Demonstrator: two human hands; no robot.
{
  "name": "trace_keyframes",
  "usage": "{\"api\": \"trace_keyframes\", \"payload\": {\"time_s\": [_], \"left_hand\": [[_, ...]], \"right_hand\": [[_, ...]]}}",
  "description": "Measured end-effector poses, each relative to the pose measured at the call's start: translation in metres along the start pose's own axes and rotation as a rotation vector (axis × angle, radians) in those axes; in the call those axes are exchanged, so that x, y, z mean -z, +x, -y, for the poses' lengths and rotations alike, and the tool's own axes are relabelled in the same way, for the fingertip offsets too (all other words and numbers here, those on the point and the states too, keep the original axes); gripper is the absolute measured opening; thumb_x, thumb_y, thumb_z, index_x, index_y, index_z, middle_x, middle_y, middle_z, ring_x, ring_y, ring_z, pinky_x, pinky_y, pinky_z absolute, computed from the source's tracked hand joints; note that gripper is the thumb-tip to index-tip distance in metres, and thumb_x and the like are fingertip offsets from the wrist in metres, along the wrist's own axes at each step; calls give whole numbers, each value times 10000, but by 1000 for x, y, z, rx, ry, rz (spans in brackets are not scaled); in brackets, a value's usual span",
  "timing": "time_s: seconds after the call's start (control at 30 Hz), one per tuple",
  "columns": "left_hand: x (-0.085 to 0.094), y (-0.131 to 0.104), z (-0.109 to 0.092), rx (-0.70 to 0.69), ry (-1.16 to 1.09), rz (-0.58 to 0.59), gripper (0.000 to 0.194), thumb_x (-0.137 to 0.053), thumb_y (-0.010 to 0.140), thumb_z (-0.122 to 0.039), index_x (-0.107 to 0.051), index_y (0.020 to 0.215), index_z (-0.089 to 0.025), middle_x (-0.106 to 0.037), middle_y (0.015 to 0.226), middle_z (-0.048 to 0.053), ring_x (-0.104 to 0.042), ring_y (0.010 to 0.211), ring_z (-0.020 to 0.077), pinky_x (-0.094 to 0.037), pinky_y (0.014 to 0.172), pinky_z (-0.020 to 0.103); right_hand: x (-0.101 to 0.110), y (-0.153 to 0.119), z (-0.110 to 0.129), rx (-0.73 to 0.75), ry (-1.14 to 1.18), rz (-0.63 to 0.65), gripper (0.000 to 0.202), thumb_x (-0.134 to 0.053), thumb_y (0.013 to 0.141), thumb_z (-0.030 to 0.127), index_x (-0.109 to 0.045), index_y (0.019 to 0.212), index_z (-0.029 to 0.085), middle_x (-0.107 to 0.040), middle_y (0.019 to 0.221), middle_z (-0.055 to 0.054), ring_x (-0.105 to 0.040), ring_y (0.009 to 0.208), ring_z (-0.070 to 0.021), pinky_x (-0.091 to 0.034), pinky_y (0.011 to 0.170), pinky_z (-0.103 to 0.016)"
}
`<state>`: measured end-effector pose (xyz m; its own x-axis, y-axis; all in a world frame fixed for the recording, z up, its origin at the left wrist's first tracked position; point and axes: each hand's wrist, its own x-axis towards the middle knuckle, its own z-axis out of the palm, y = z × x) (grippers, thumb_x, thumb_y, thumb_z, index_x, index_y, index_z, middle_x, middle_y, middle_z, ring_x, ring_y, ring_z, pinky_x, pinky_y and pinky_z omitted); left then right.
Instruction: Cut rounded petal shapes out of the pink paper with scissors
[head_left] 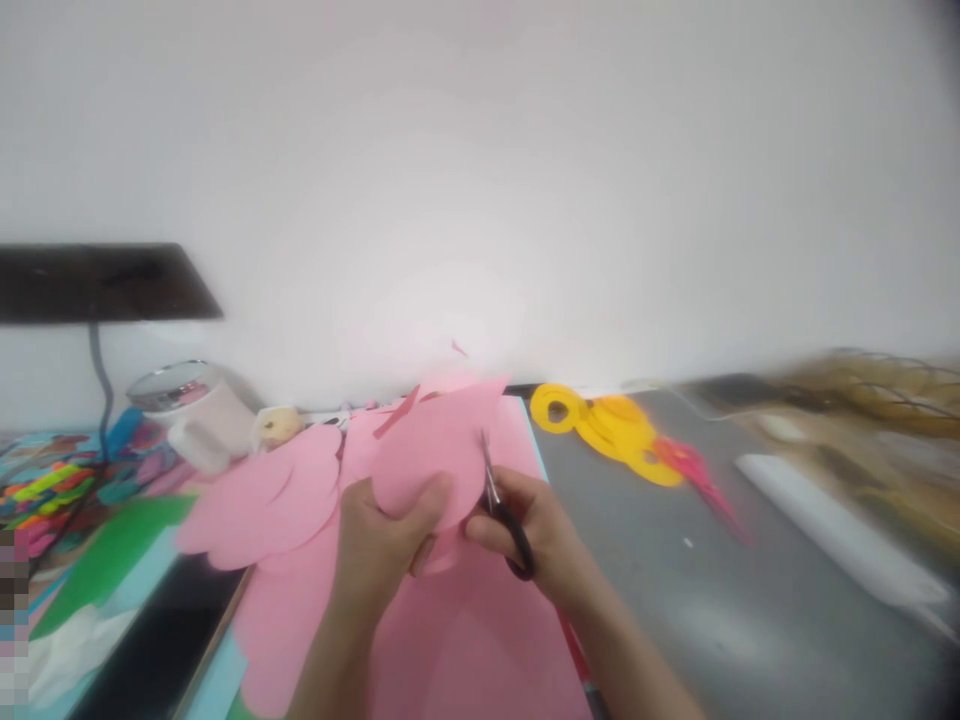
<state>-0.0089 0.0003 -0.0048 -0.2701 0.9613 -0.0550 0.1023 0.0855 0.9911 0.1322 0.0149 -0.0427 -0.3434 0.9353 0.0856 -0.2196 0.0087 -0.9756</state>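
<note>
My left hand (382,545) pinches a rounded pink paper piece (435,440) and holds it up over the table. My right hand (529,525) grips black-handled scissors (504,510), whose blades meet the right edge of that pink piece. Under both hands lies a large pink sheet (465,630). More pink cut shapes (262,500) lie to the left of my hands. The view is blurred.
Yellow rings with a pink-handled tool (622,430) lie on the grey table (750,620) at right, beside a white roll (832,535). A white jar (195,410), green paper (112,555) and colourful items are at left. A white wall stands behind.
</note>
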Motion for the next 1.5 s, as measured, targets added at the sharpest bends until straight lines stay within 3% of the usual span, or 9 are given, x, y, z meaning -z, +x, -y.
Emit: {"api": "trace_keyframes", "payload": {"time_s": [0.3, 0.73, 0.87, 1.03, 1.5], "left_hand": [[-1, 1, 2, -29, -13, -8, 478, -654, 652, -381, -358, 317, -211, -321, 280, -46, -279, 300, 64, -238, 341, 244], [-4, 3, 6, -25, -103, -2, 474, -645, 677, -344, -400, 303, -188, -376, 257, -23, -293, 259, 68, -192, 312, 218], [-6, 3, 7, 18, -126, 7, 480, -647, 683, -365, -417, 305, -180, -387, 264, -15, -306, 257, 73, -194, 309, 217], [-9, -1, -2, 96, -46, -66, 449, -713, 612, -363, -428, 316, -180, -370, 259, -37, -321, 256, 66, -260, 321, 223], [-9, -5, -9, 111, -15, -42, 464, -688, 621, -371, -393, 311, -191, -340, 265, -49, -294, 262, 50, -283, 322, 222]], "right_hand": [[0, 0, 2, -34, -33, -11, 296, -749, 706, 350, -518, 679, 167, -406, 591, 52, -320, 549, -82, -250, 501, -222], [-5, 0, 6, -85, -41, -48, 146, -665, 686, 249, -542, 678, 172, -450, 548, 55, -350, 504, -80, -261, 470, -214], [-7, 0, 8, -97, -52, -53, 196, -703, 675, 303, -558, 663, 172, -468, 558, 46, -368, 515, -87, -282, 481, -222], [-6, 0, 7, -81, -31, -36, 256, -749, 664, 349, -568, 685, 168, -456, 576, 46, -349, 523, -85, -267, 483, -221], [-4, 1, 6, -34, 43, 21, 343, -789, 663, 407, -543, 732, 178, -443, 609, 49, -374, 554, -100, -308, 534, -241]]}}
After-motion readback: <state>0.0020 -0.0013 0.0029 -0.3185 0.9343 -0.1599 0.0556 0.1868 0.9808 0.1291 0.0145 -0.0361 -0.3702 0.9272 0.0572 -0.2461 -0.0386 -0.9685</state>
